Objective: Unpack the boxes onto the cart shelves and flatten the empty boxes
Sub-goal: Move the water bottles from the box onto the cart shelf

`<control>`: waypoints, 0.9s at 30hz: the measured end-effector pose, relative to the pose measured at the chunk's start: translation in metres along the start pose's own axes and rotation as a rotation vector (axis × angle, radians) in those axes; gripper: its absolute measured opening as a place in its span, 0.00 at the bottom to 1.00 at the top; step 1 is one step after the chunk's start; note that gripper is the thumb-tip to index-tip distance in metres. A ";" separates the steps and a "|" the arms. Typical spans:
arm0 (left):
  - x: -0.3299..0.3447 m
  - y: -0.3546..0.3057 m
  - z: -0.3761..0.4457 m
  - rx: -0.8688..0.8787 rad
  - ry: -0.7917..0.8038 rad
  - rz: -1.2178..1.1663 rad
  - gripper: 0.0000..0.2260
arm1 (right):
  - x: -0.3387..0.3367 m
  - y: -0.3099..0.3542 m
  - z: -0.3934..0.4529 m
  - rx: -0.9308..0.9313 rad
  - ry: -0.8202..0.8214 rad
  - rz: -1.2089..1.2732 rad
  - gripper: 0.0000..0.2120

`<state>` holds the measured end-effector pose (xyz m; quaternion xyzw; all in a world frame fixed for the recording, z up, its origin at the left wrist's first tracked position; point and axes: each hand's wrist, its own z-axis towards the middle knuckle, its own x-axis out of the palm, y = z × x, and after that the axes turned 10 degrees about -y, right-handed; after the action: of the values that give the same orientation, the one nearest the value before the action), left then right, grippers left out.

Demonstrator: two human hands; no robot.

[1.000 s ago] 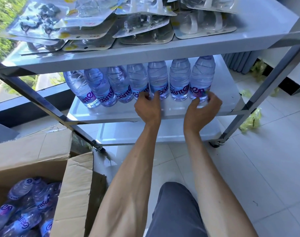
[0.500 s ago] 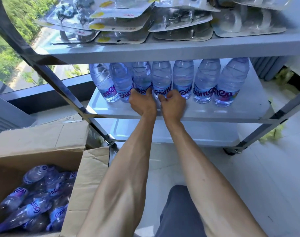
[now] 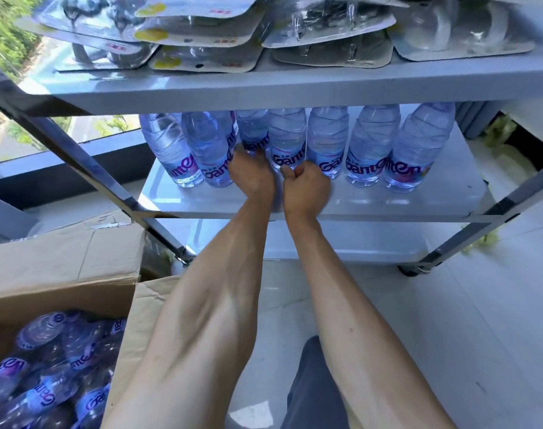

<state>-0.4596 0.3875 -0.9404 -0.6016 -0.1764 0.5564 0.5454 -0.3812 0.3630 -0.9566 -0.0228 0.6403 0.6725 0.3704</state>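
Head view: we look down at both our bare forearms reaching to the middle shelf of the grey metal cart [image 3: 295, 91].
Left hand: our left hand [image 3: 252, 178] has its fingers wrapped round the base of a clear plastic water bottle with a purple label [image 3: 254, 131], third from the cart's left end.
Right hand: our right hand [image 3: 306, 188] is curled with the thumb up against the next bottle [image 3: 287, 140]; whether it truly grips it, we cannot tell.
Row: seven such bottles stand upright, side by side, along the middle shelf [image 3: 372, 201].
Top shelf: flat clear blister packs [image 3: 202, 32] lie overlapping.
Box: an open brown cardboard box [image 3: 62, 258] sits left of the cart, holding more bottles [image 3: 47, 366] lying down.
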 end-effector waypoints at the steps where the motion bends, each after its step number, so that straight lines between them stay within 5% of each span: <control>1: -0.003 0.005 -0.001 0.025 0.022 -0.009 0.08 | 0.001 0.002 0.002 -0.005 0.009 -0.022 0.14; 6: -0.032 0.023 -0.010 0.005 -0.102 -0.029 0.11 | 0.008 0.007 -0.002 -0.024 -0.023 -0.029 0.17; 11: -0.065 0.041 -0.011 -0.031 -0.256 -0.243 0.08 | 0.014 0.015 0.003 -0.063 0.025 -0.093 0.36; 14: -0.076 0.046 0.000 -0.119 -0.349 -0.307 0.15 | 0.016 0.022 0.006 -0.039 -0.005 -0.044 0.28; 19: -0.083 0.055 0.021 -0.161 -0.223 -0.227 0.33 | 0.018 0.023 -0.016 -0.050 -0.022 0.016 0.24; 27: -0.077 0.054 0.025 -0.154 -0.140 -0.237 0.37 | 0.031 0.037 -0.040 -0.175 0.145 0.179 0.28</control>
<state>-0.5271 0.3176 -0.9444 -0.5763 -0.3261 0.5136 0.5457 -0.4412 0.3457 -0.9488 -0.0465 0.6040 0.7526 0.2582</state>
